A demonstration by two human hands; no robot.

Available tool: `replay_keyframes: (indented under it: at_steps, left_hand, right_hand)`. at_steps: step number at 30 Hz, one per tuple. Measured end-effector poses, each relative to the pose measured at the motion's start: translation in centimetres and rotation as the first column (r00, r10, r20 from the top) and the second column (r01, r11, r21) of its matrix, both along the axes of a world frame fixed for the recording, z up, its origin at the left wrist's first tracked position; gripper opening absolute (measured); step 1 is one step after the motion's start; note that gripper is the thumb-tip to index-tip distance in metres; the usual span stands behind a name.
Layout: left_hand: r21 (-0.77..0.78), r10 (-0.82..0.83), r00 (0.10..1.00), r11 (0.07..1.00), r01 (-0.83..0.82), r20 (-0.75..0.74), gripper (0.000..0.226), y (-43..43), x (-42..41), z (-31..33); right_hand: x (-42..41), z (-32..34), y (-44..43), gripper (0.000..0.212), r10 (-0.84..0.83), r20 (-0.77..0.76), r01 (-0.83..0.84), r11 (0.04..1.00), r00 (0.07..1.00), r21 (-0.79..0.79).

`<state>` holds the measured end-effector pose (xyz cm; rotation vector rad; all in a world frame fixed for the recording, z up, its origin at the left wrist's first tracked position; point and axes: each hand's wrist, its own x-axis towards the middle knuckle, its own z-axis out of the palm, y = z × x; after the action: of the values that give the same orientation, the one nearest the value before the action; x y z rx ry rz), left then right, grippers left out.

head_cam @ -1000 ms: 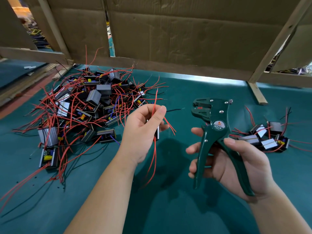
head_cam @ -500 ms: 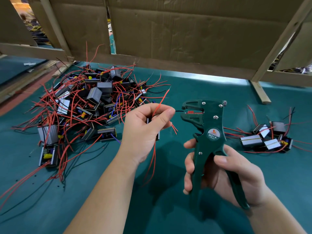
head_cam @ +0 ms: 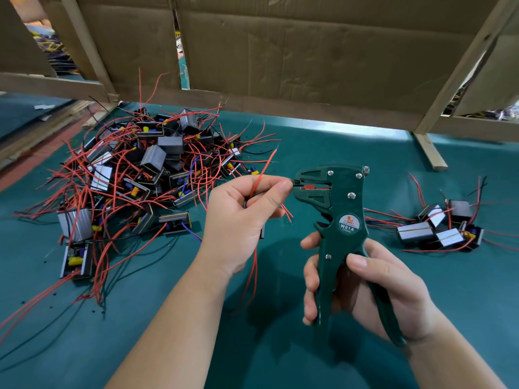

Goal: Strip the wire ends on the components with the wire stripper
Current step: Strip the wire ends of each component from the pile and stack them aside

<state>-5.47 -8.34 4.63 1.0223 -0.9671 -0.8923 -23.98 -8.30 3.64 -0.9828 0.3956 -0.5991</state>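
My left hand holds a small component, mostly hidden in the palm, and pinches its black wire between thumb and forefinger. The wire's tip sits inside the jaws of the green wire stripper. A red wire of the same component sticks up past my fingers, and others hang below my hand. My right hand grips the stripper's two handles, jaws pointing left and up. A big heap of components with red and black wires lies at the left. A few components lie at the right.
The work surface is a teal mat. Cardboard panels on a wooden frame close off the back, with a wooden foot standing on the mat at the right. Small black bits of insulation dot the mat near the heap.
My right hand brought the stripper left and closer to my left hand, and the black wire end now sits in its jaws. My left hand stayed nearly still.
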Motion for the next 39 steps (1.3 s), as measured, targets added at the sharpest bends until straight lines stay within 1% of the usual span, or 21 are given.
replay_keyframes:
  at_steps: [7,12,22,24,28,30,33,34,36,37,39]
  left_hand:
    - [0.0,-0.007,1.0,1.0,0.007,-0.016,0.007,0.0,0.2,0.1]
    - [-0.011,0.01,1.0,1.0,-0.011,-0.017,0.006,0.0,0.1,0.2]
    - [-0.029,-0.008,1.0,1.0,0.009,0.013,0.005,0.0,0.2,0.0]
    - [-0.033,-0.01,1.0,0.999,0.011,0.015,0.002,0.0,0.3,0.0]
    - [-0.025,-0.007,1.0,1.0,0.008,0.029,0.001,0.0,0.3,0.0]
    - [-0.016,-0.005,0.999,1.0,0.006,0.043,0.007,-0.1,0.3,-0.1]
    - [0.011,0.01,0.999,1.0,-0.01,0.052,0.011,-0.2,0.3,-0.1]
    - [0.03,0.011,0.999,0.999,-0.012,0.044,0.016,-0.2,0.4,-0.1]
    - [0.084,0.013,0.999,0.996,-0.018,0.053,0.027,-0.5,0.5,-0.2]
    - [0.108,0.021,0.995,0.994,-0.031,0.096,0.03,-0.5,0.6,-0.3]
    - [0.114,0.037,0.979,0.992,-0.061,0.201,0.031,-0.6,0.7,-0.6]
  right_hand:
    - [0.0,-0.1,0.0,0.049,0.01,0.005,-0.01,1.0,1.0,0.018]
    - [0.0,0.1,-0.1,0.042,-0.017,-0.013,0.018,1.0,1.0,0.023]
    - [0.0,0.2,0.0,0.04,-0.019,-0.027,0.019,0.999,0.999,0.025]
    - [0.0,0.3,0.0,0.04,-0.015,-0.031,0.016,0.999,0.999,0.03]
    - [0.1,0.4,0.1,0.041,-0.021,-0.039,0.022,0.999,0.999,0.027]
    - [0.0,0.4,0.1,0.043,-0.032,-0.048,0.033,0.999,0.998,0.023]
    - [0.4,0.3,0.4,0.047,-0.07,-0.059,0.071,0.997,0.996,0.029]
    - [0.7,0.2,0.6,0.05,-0.106,-0.065,0.109,0.993,0.992,0.041]
    - [1.3,0.1,0.6,0.058,-0.239,-0.111,0.245,0.968,0.965,0.046]
    - [1.5,0.1,0.5,0.059,-0.291,-0.135,0.298,0.954,0.947,0.037]
    - [1.4,0.2,0.3,0.058,-0.294,-0.13,0.299,0.954,0.947,0.023]
